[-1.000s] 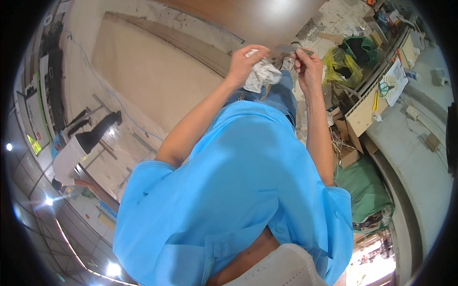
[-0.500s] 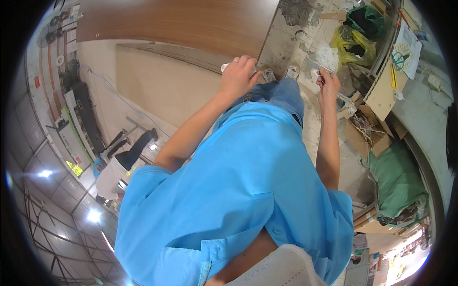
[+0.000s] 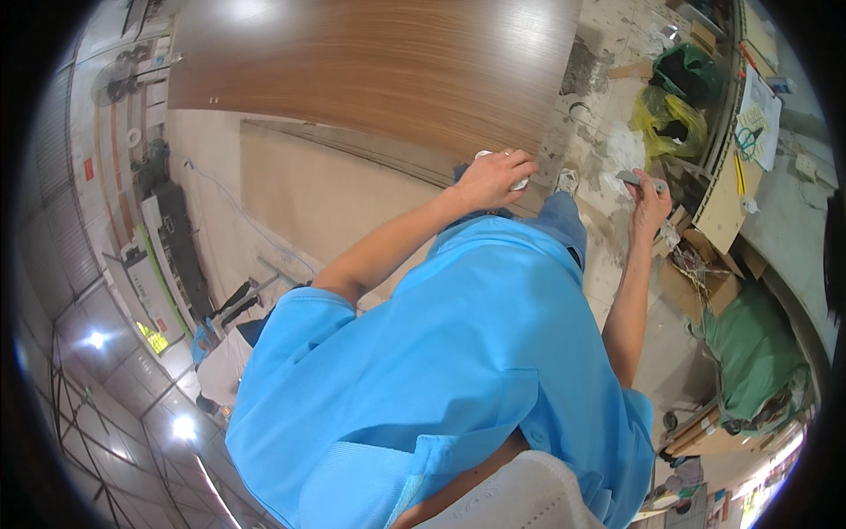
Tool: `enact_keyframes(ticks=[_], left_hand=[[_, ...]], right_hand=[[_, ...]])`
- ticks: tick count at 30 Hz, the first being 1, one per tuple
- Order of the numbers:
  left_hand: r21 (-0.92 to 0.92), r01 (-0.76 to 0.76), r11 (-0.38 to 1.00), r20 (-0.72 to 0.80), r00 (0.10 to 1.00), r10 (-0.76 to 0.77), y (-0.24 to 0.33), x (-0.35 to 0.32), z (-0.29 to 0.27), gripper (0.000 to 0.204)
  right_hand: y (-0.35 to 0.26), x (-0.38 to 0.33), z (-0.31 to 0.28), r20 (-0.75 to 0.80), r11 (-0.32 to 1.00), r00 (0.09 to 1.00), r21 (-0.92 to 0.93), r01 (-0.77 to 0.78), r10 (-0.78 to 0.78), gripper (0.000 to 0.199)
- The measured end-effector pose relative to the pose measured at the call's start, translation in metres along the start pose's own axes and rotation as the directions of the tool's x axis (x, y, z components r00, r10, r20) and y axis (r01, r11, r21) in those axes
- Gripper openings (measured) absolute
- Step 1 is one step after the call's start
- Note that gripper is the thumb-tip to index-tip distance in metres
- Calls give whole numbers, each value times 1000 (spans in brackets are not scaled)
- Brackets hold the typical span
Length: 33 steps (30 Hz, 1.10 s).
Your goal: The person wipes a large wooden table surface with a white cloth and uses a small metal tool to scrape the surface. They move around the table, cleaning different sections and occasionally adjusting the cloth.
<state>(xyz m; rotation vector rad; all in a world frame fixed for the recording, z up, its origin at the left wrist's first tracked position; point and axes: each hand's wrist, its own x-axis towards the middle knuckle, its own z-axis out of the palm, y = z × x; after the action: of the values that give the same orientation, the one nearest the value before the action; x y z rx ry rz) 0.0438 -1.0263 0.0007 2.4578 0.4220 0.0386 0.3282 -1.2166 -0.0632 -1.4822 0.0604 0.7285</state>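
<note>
Near the front edge of a wood-grain board [image 3: 370, 79], my left hand [image 3: 495, 183] is closed round a white cloth or wad of tissue [image 3: 520, 184], whose ends show at both sides of the fingers. My right hand [image 3: 650, 210] is raised off to the right, apart from the board, pinching a small flat grey tool [image 3: 631, 178]; its exact kind I cannot make out. The brown board lies in front of me with light glaring on its far part.
On the floor at the right stand a yellow plastic bag [image 3: 671, 125] and a dark green bag [image 3: 687, 74]. A side bench holds scissors [image 3: 749, 141] and a yellow pencil-like stick [image 3: 739, 175]. Below it are a cardboard box [image 3: 705, 275] and a green sack [image 3: 756, 348]. Another person [image 3: 225, 363] is at the left.
The view has shifted, showing more of the board. Both hands still hold their things; the grey tool has turned and shows more clearly in my right hand.
</note>
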Motion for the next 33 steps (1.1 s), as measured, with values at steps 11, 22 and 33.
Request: enact_keyframes(ticks=[11,22,33], left_hand=[[166,239,957,-487,864,-131,-259,-5,-155,25],[311,170,935,-403,915,-32,-295,24,-168,28],[109,-526,844,-6,848,529,-262,56,-152,41]], right_hand=[[79,-135,132,-264,958,964,285,39,40,6],[107,-201,183,-469,957,864,-285,50,-185,34],[123,-206,243,-616,879,716,-477,-7,-329,30]])
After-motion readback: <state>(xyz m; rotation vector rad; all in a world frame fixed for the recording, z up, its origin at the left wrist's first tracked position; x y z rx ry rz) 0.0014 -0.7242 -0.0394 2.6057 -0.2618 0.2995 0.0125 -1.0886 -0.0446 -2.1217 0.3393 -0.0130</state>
